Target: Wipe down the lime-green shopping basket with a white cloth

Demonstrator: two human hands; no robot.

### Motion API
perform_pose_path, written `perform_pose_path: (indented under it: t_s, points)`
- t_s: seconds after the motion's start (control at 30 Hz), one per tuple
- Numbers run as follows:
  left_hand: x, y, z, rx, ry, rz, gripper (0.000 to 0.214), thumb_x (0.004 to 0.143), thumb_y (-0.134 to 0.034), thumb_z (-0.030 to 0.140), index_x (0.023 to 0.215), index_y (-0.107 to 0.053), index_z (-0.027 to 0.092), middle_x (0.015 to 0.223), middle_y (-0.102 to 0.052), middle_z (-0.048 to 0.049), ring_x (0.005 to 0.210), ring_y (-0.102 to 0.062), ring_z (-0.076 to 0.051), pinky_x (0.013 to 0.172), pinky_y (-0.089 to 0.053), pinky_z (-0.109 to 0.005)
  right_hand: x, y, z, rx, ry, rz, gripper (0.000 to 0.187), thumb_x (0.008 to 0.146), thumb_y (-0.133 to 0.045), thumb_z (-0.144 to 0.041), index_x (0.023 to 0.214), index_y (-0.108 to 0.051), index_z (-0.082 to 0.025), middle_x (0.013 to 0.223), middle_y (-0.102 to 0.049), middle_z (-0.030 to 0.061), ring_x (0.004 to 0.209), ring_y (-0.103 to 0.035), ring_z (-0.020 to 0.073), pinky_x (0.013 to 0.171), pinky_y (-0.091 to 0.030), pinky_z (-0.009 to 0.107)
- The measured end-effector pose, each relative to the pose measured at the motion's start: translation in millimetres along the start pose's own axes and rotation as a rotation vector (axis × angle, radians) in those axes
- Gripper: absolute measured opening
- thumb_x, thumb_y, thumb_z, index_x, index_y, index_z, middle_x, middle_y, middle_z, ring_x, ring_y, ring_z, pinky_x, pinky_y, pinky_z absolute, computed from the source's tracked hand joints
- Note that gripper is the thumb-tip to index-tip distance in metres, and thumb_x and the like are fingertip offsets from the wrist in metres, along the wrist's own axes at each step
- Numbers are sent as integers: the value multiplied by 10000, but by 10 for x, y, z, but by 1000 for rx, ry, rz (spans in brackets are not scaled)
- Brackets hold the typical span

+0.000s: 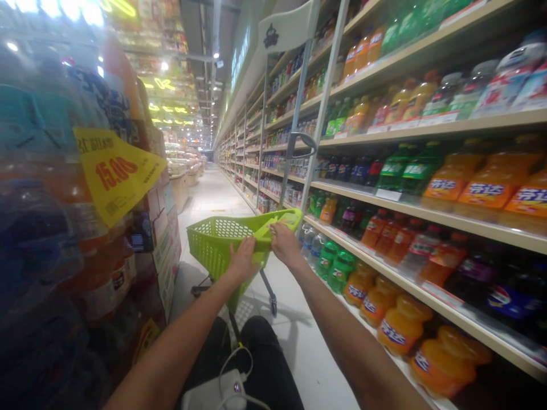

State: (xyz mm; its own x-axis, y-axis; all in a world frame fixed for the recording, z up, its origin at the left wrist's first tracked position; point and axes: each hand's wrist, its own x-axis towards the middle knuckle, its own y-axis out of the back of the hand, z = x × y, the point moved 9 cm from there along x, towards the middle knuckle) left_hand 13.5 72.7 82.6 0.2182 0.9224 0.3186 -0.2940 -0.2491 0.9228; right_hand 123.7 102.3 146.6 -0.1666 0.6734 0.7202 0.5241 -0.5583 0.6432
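Note:
A small lime-green shopping cart with a perforated plastic basket and a tall grey pole stands in front of my knees. My left hand grips the near left part of its rim, fingers curled over the edge. On the right, my right hand is closed on the rim near the corner. No goods show in the visible part of the basket. A white box with a cable, like a power bank, lies at my lap.
Shelves of bottled soft drinks line the right side; large orange soda bottles stand on the lowest one. Stacked drink packs with a yellow price sign rise close on the left. A tiled aisle runs ahead between them.

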Motion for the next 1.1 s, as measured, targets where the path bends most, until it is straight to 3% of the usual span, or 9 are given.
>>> perform_pose_path:
  t_s: [0.23, 0.5, 0.73, 0.83, 1.0, 1.1]
  points:
    - [31, -69, 216, 5, -59, -12, 700, 766, -494, 241, 1398, -197, 185, 1490, -194, -92, 1370, -159, -235, 1071, -109, -590, -88, -64, -165, -79, 69, -108, 372, 753, -450, -92, 1097, -590, -114, 1197, -555, 141, 1090, -505, 250, 957, -361, 361]
    - [90, -177, 26, 32, 26, -123, 744, 754, -494, 233, 1407, -140, 178, 1504, -137, -88, 1378, -114, -238, 1084, -88, -576, -84, 138, 152, -232, -72, -132, 340, 822, -387, -95, 1108, -570, -118, 1109, -578, 126, 1028, -518, 217, 887, -368, 311]
    - [124, -259, 124, 59, -29, -114, 736, 766, -470, 238, 1414, -119, 212, 1505, -149, -67, 1379, -106, -252, 1074, -89, -600, -196, -251, -203, -243, 109, -231, 317, 821, -428, -125, 1090, -595, -121, 1184, -558, 147, 1068, -498, 242, 935, -339, 364]
    - [134, -290, -4, 56, -4, -91, 746, 760, -490, 233, 1412, -130, 197, 1499, -171, -85, 1375, -126, -253, 1079, -92, -589, -232, -243, -197, -233, 153, -185, 357, 798, -443, -98, 1128, -578, -113, 1232, -533, 153, 1129, -460, 252, 968, -318, 385]
    - [134, -377, -182, 31, 72, -107, 783, 739, -541, 205, 1408, -133, 196, 1502, -144, -92, 1374, -143, -235, 1077, -93, -590, -230, -73, 39, -274, 61, -52, 378, 812, -417, -83, 1163, -558, -91, 1265, -507, 175, 1165, -430, 279, 986, -301, 421]
    - [132, -400, -130, 36, 53, -108, 786, 740, -542, 218, 1409, -129, 184, 1503, -126, -93, 1375, -138, -234, 1071, -105, -600, -269, -221, -32, -269, 79, -58, 370, 818, -405, -66, 1146, -574, -92, 1266, -510, 183, 1184, -424, 281, 999, -295, 442]
